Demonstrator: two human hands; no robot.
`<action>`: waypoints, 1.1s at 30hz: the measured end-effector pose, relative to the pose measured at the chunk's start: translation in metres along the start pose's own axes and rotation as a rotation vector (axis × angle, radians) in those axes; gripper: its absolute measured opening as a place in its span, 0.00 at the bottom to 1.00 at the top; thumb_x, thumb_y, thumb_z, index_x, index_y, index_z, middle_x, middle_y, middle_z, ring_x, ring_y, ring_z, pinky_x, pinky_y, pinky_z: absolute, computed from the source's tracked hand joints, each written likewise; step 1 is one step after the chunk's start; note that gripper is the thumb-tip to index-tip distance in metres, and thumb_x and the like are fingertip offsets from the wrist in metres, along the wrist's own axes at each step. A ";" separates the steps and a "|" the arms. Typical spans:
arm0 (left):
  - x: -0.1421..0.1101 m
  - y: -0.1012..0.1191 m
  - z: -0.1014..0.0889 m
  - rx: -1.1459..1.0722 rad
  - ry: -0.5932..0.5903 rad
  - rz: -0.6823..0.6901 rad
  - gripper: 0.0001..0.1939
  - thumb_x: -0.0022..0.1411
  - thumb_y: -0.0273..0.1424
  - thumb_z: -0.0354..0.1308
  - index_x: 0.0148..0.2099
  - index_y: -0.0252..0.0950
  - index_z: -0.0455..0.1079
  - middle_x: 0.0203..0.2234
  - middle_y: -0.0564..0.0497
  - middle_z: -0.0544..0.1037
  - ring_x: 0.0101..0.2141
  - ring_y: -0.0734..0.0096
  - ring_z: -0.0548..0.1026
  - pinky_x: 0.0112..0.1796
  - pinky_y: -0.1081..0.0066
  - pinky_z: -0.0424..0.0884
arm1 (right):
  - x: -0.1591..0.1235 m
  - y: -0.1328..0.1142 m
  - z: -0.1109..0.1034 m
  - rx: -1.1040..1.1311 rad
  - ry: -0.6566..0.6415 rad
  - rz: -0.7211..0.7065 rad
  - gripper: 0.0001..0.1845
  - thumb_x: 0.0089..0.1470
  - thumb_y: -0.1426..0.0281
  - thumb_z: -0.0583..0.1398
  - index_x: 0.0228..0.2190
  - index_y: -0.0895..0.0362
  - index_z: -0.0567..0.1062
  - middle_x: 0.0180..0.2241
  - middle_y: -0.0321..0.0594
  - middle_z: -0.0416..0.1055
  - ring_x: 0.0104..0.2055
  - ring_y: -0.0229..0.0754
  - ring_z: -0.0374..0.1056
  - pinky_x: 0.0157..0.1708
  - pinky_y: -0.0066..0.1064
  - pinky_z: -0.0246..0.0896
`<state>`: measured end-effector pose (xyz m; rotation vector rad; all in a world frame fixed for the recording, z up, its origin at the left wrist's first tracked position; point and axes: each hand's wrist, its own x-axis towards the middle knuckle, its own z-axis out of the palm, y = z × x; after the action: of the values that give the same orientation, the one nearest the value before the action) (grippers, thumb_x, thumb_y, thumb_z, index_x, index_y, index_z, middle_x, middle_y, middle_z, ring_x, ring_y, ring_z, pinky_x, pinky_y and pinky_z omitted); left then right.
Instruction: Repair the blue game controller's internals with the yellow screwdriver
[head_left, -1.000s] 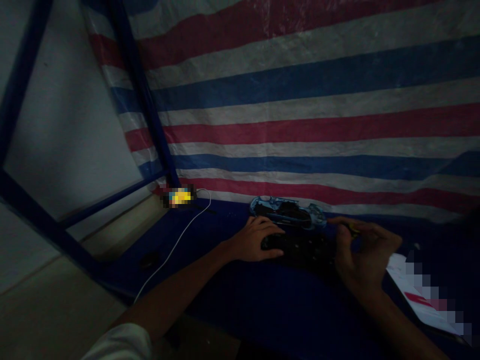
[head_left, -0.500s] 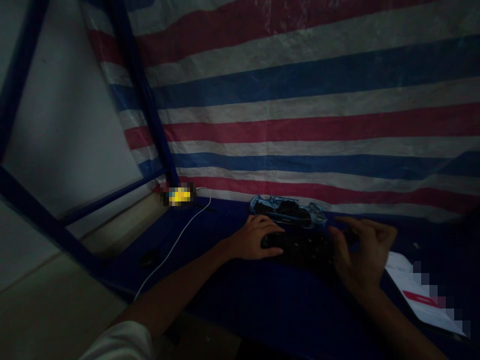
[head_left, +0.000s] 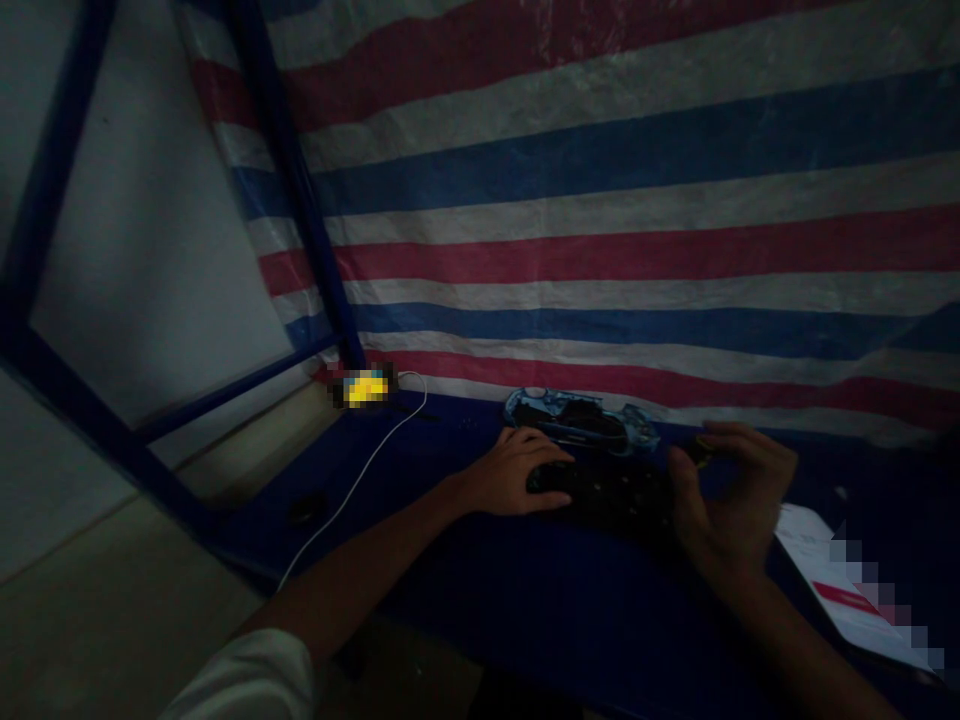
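My left hand [head_left: 525,475] is wrapped over the left end of a long black piece [head_left: 611,492], which looks like a toy car's chassis and lies on the blue tabletop [head_left: 480,590]. At the chassis's right end, my right hand [head_left: 735,490] is raised, with thumb and fingers curled around a small dark piece with yellow on it [head_left: 703,452]. Its kind is too dark to make out. Just behind the chassis lies a light-blue toy car body shell [head_left: 637,428], hollow side up.
Right of my right hand lies a white sheet with a red band [head_left: 847,590]. A white cable [head_left: 360,470] runs across the left side from a blurred yellow thing [head_left: 367,388]. A small dark object [head_left: 306,507] sits near it. Blue frame bars [head_left: 307,200] and a striped sheet [head_left: 600,240] stand behind.
The small dark-and-yellow piece shows more clearly between my right thumb and fingers, and that hand has turned a little. My left hand keeps its place on the chassis. The whole view has shifted slightly.
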<state>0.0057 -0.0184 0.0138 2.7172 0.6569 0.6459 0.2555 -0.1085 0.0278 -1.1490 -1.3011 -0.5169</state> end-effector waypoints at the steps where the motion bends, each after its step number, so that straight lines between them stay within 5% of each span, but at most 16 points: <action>1: 0.000 0.000 0.000 0.002 0.002 -0.002 0.30 0.66 0.53 0.59 0.64 0.46 0.69 0.57 0.45 0.76 0.61 0.51 0.67 0.60 0.49 0.59 | 0.000 0.002 0.001 -0.015 0.026 -0.015 0.15 0.59 0.59 0.65 0.40 0.54 0.70 0.41 0.46 0.72 0.47 0.54 0.67 0.48 0.49 0.60; 11: -0.001 0.002 -0.002 0.001 0.004 0.012 0.29 0.66 0.51 0.60 0.64 0.43 0.69 0.57 0.45 0.76 0.61 0.52 0.66 0.60 0.52 0.59 | -0.006 0.005 -0.001 -0.033 -0.085 -0.021 0.13 0.66 0.66 0.55 0.48 0.55 0.75 0.44 0.47 0.74 0.47 0.53 0.69 0.47 0.49 0.63; 18: -0.001 -0.001 0.000 -0.002 0.025 0.025 0.30 0.65 0.51 0.62 0.63 0.43 0.69 0.57 0.45 0.77 0.60 0.53 0.67 0.59 0.53 0.58 | 0.000 0.008 0.002 -0.089 0.000 -0.035 0.15 0.58 0.59 0.65 0.41 0.56 0.74 0.38 0.46 0.73 0.45 0.54 0.68 0.46 0.48 0.63; 24: -0.001 0.000 0.001 0.036 0.012 0.010 0.35 0.64 0.55 0.61 0.67 0.46 0.64 0.60 0.44 0.74 0.61 0.50 0.67 0.59 0.51 0.57 | -0.005 0.007 0.000 -0.056 -0.076 -0.029 0.15 0.66 0.66 0.55 0.51 0.57 0.73 0.46 0.48 0.74 0.49 0.52 0.69 0.49 0.47 0.64; 29: 0.008 0.020 0.004 0.102 0.130 0.025 0.34 0.64 0.54 0.62 0.65 0.42 0.66 0.60 0.41 0.72 0.60 0.51 0.67 0.58 0.52 0.56 | -0.001 0.005 -0.001 -0.053 -0.067 -0.099 0.13 0.64 0.65 0.60 0.49 0.56 0.73 0.46 0.48 0.74 0.49 0.52 0.69 0.51 0.48 0.62; 33: 0.025 0.050 0.006 0.172 0.031 0.122 0.29 0.67 0.53 0.59 0.59 0.38 0.68 0.53 0.43 0.76 0.53 0.54 0.72 0.55 0.55 0.58 | 0.003 0.009 0.001 -0.090 0.002 -0.143 0.11 0.62 0.66 0.63 0.45 0.57 0.73 0.41 0.48 0.74 0.48 0.53 0.68 0.46 0.47 0.64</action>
<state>0.0470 -0.0499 0.0357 2.9309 0.5824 0.6902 0.2632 -0.1035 0.0270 -1.1338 -1.3765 -0.6877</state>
